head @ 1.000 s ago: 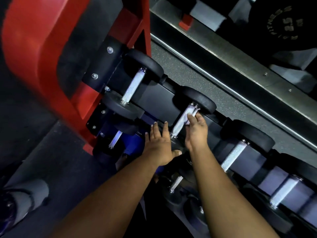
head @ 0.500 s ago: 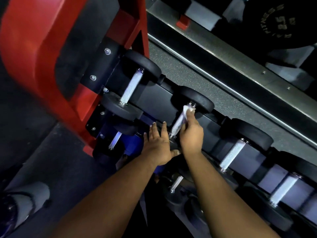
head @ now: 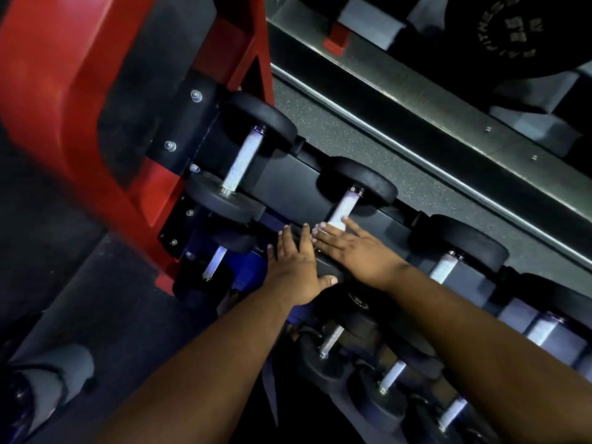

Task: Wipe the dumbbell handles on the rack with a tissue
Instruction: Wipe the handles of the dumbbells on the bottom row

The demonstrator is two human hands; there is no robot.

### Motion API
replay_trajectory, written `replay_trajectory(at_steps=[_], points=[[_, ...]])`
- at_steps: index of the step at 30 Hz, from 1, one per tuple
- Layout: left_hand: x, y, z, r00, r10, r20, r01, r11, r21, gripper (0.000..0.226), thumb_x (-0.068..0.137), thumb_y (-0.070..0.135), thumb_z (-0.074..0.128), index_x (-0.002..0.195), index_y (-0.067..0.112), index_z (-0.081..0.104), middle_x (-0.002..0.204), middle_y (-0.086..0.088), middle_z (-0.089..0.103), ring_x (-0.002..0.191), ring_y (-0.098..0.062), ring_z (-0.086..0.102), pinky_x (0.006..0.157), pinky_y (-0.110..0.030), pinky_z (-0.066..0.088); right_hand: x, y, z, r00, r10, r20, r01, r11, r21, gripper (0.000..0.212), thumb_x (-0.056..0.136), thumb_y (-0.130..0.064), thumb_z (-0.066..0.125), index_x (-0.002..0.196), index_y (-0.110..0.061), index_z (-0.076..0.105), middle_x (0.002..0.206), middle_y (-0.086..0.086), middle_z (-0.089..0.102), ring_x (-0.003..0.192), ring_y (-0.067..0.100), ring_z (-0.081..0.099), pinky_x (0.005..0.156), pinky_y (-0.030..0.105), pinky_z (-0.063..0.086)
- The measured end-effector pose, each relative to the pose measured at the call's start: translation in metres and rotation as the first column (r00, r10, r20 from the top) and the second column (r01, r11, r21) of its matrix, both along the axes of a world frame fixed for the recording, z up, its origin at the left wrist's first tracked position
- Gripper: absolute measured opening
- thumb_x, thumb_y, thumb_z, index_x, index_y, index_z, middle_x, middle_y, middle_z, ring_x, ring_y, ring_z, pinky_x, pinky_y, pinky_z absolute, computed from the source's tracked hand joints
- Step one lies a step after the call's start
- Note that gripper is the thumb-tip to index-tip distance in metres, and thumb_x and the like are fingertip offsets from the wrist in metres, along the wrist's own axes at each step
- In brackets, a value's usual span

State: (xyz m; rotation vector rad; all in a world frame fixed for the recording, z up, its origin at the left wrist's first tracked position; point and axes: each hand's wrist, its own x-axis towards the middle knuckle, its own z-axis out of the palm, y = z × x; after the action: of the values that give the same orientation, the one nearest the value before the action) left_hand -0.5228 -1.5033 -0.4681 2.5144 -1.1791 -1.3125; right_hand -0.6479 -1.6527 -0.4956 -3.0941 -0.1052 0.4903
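Observation:
Black dumbbells with knurled silver handles lie in a row on the dark rack (head: 288, 184). My right hand (head: 355, 248) is wrapped over the near end of the second dumbbell's handle (head: 347, 203), with a bit of white tissue (head: 336, 224) showing under its fingers. My left hand (head: 294, 264) rests flat, fingers straight, on that dumbbell's near black head, which it mostly hides. The first handle (head: 243, 161) is to the left and the third handle (head: 443, 267) to the right, both untouched.
A red frame post (head: 64, 75) stands at the rack's left end. A lower tier holds smaller dumbbells (head: 331, 342) under my arms. A metal-edged platform and a big weight plate (head: 512, 30) lie beyond the rack. A shoe (head: 19, 405) is at bottom left.
My right hand has slid with the tissue from the far end of the second handle down to its near end. My left hand stayed on the near head.

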Motion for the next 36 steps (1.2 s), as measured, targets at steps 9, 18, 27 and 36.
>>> replay_trajectory(at_steps=[9, 18, 27, 36], points=[[0.000, 0.001, 0.000, 1.000, 0.001, 0.001, -0.001, 1.000, -0.011, 0.126, 0.081, 0.069, 0.067, 0.158, 0.018, -0.018, 0.165, -0.022, -0.017, 0.154, -0.034, -0.013, 0.124, -0.055, -0.002, 0.006, 0.007, -0.010, 0.995, -0.057, 0.083, 0.044, 0.987, 0.156, 0.053, 0.091, -0.022, 0.036, 0.137, -0.011, 0.059, 0.142, 0.008, 0.058, 0.135, 0.025, 0.051, 0.115, 0.050, 0.027], [0.001, 0.000, 0.003, 1.000, 0.008, -0.025, -0.008, 1.000, -0.010, 0.124, 0.082, 0.066, 0.067, 0.157, 0.019, -0.020, 0.164, -0.022, -0.021, 0.154, -0.035, -0.016, 0.123, -0.054, -0.005, -0.030, 0.016, -0.014, 0.325, -0.880, -0.345, 0.663, -0.048, 0.747, 0.036, 0.098, -0.001, 0.053, 0.130, -0.009, 0.065, 0.129, -0.001, 0.065, 0.121, 0.021, 0.062, 0.113, 0.043, 0.041], [0.003, 0.000, 0.006, 0.999, -0.017, -0.039, 0.018, 1.000, 0.024, 0.123, 0.085, 0.067, 0.064, 0.156, 0.019, -0.023, 0.163, -0.022, -0.024, 0.153, -0.035, -0.019, 0.124, -0.054, -0.006, 0.056, 0.010, 0.018, -0.091, -0.640, -0.763, -0.139, -0.750, 0.646, 0.031, 0.090, 0.015, 0.039, 0.098, -0.004, 0.062, 0.095, 0.016, 0.070, 0.075, 0.020, 0.063, 0.061, 0.024, 0.049], [0.003, 0.000, 0.008, 0.999, -0.022, -0.044, 0.023, 0.999, 0.029, 0.124, 0.085, 0.068, 0.063, 0.156, 0.018, -0.024, 0.162, -0.023, -0.025, 0.153, -0.035, -0.020, 0.124, -0.055, -0.004, 0.050, 0.019, 0.018, -0.091, -0.533, -0.841, -0.048, -0.841, 0.539, 0.023, 0.093, 0.010, 0.049, 0.086, -0.006, 0.063, 0.068, 0.004, 0.070, 0.060, 0.017, 0.065, 0.056, 0.028, 0.054]])
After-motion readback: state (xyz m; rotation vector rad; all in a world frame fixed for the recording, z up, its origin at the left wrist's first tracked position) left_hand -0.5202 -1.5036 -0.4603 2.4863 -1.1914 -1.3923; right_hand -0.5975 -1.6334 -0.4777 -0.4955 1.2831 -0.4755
